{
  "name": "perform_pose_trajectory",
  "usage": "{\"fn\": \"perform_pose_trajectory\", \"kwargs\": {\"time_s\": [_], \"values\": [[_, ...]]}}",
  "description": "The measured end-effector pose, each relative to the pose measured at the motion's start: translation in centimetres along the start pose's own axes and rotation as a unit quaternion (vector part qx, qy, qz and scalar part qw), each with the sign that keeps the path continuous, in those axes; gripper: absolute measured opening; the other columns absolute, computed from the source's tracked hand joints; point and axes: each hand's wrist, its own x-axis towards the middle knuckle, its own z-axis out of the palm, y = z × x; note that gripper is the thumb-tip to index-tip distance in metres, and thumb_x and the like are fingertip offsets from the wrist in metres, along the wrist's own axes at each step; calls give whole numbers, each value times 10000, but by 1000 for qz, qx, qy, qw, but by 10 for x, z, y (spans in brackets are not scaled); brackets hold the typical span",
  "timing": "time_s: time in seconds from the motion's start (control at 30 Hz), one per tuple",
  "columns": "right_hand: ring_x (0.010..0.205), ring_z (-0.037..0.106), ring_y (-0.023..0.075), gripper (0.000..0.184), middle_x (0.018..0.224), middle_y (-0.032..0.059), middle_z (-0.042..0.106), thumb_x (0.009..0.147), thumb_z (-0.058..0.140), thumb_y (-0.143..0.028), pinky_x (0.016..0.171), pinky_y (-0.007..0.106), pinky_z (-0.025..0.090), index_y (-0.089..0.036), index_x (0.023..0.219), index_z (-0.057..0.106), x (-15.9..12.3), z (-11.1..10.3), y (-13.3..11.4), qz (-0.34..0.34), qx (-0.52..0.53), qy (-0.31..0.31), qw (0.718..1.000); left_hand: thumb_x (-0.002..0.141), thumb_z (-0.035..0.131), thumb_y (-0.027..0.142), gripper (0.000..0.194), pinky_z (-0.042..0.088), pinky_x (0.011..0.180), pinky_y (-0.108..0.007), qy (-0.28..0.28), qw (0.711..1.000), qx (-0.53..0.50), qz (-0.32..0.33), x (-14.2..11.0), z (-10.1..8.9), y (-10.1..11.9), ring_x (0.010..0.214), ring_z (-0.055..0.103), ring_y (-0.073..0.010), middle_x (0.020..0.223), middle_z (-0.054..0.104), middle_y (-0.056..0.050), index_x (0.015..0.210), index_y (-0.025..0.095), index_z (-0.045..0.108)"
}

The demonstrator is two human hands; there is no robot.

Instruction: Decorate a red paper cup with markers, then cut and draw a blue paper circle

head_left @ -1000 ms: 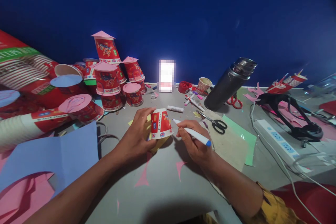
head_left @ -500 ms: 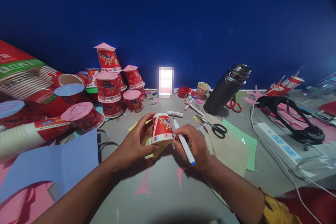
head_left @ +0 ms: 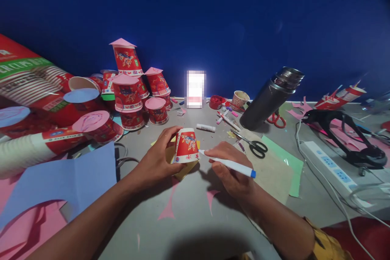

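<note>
My left hand [head_left: 158,159] is wrapped round an upside-down red paper cup [head_left: 186,145] that stands on a yellow sheet of paper [head_left: 183,162] on the grey table [head_left: 195,219]. My right hand [head_left: 229,166] grips a white marker with a blue end [head_left: 229,164]; its tip touches the cup's lower right rim. Pink paper scraps [head_left: 168,207] lie just in front of the cup.
Stacked red cups with pink lids [head_left: 131,89] and sleeves of cups [head_left: 30,89] crowd the left. Blue paper [head_left: 61,183] lies at the near left. Scissors [head_left: 252,144], a dark flask [head_left: 271,97], a glue stick [head_left: 206,127], a power strip [head_left: 329,166] and cables lie to the right.
My right hand swung the marker from steep to nearly level, its blue end now pointing right. The cup turned slightly in my left hand.
</note>
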Motion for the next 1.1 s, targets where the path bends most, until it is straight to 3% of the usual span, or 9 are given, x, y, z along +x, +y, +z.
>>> {"fn": "perform_pose_trajectory", "kwargs": {"time_s": [0.2, 0.5, 0.8, 1.1], "values": [[716, 704, 173, 53, 826, 26, 752, 970, 664, -180, 665, 287, 545, -226, 973, 688, -6, 7, 1, 82, 6, 16, 996, 767, 825, 354, 773, 482, 1173, -530, 7, 997, 59, 44, 1, 3, -1, 1377, 571, -330, 1488, 540, -128, 1442, 248, 464], [670, 682, 166, 55, 800, 26, 738, 960, 656, -169, 633, 286, 526, -223, 960, 664, -5, 9, 2, 47, -16, -20, 999, 758, 809, 332, 793, 473, 1178, -510, 8, 995, 74, 63, 1, 5, -4, 1399, 543, -323, 1487, 526, -128, 1455, 251, 440], [674, 685, 169, 66, 796, 27, 746, 977, 636, -183, 640, 301, 538, -225, 942, 673, -6, 9, 2, 54, -30, -46, 997, 751, 796, 282, 801, 485, 1175, -518, 11, 994, 87, 71, 0, 4, -5, 1402, 546, -339, 1495, 529, -121, 1470, 264, 444], [670, 684, 162, 72, 783, 18, 743, 970, 635, -184, 642, 289, 538, -225, 922, 670, -7, 11, 2, 52, -30, -22, 998, 767, 796, 288, 777, 478, 1177, -527, 12, 993, 88, 76, 0, 6, -1, 1396, 529, -320, 1485, 506, -120, 1451, 278, 426]]}}
